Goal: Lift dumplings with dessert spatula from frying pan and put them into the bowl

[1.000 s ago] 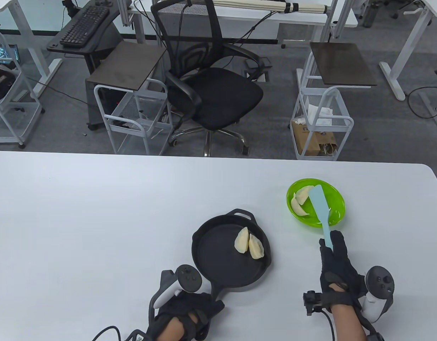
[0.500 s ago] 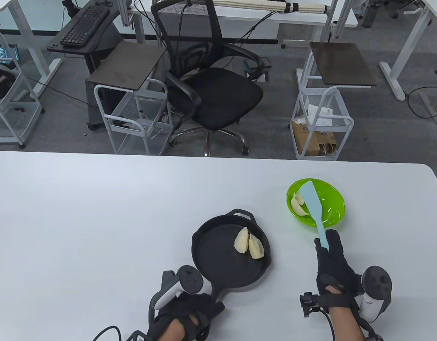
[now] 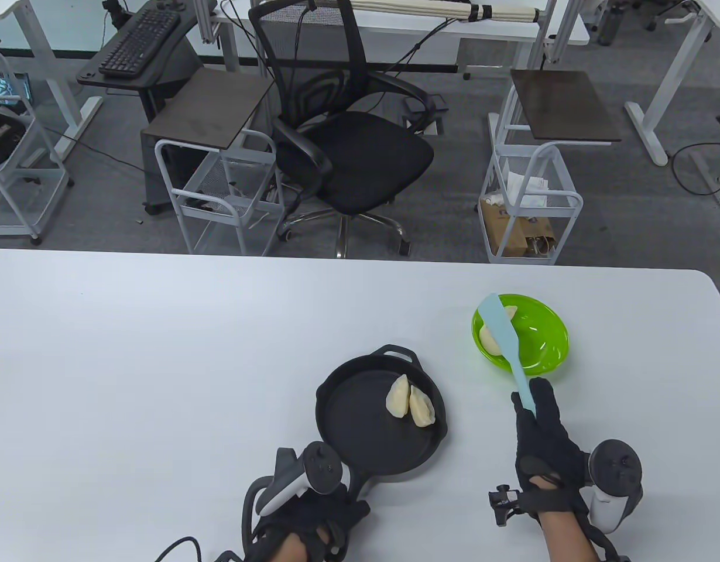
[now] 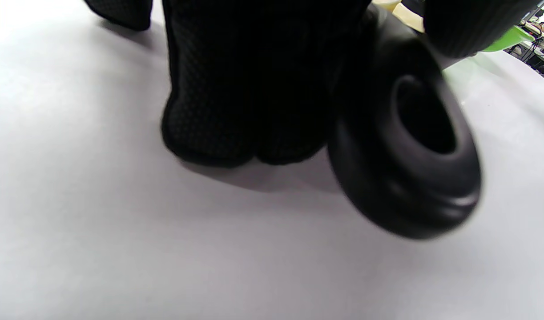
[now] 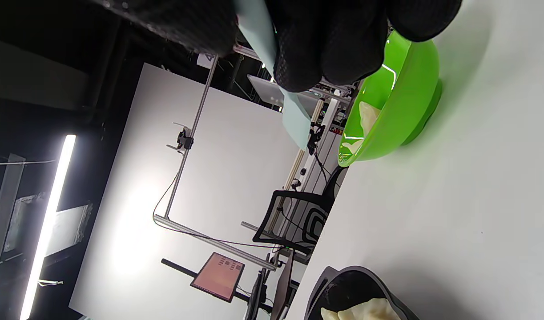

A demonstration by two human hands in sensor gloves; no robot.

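A black frying pan (image 3: 360, 430) lies on the white table with two pale dumplings (image 3: 410, 403) on its right side. My left hand (image 3: 313, 518) grips the pan's handle (image 4: 405, 160) at the near edge. To the right stands a green bowl (image 3: 541, 345) holding dumplings (image 3: 490, 341), partly hidden by the light blue spatula (image 3: 503, 339). My right hand (image 3: 541, 430) grips the spatula's handle, and the blade hangs over the bowl's left side. In the right wrist view the spatula (image 5: 294, 111) juts past the bowl (image 5: 400, 106), with the pan (image 5: 356, 293) at the bottom.
The white table (image 3: 161, 363) stretches wide to the left and behind the pan. Beyond its far edge stand a black office chair (image 3: 348, 140) and two white wire carts (image 3: 530, 199).
My right hand has shifted left and slightly nearer, swinging the spatula blade from the bowl's middle to its left rim. The left hand and pan stay put.
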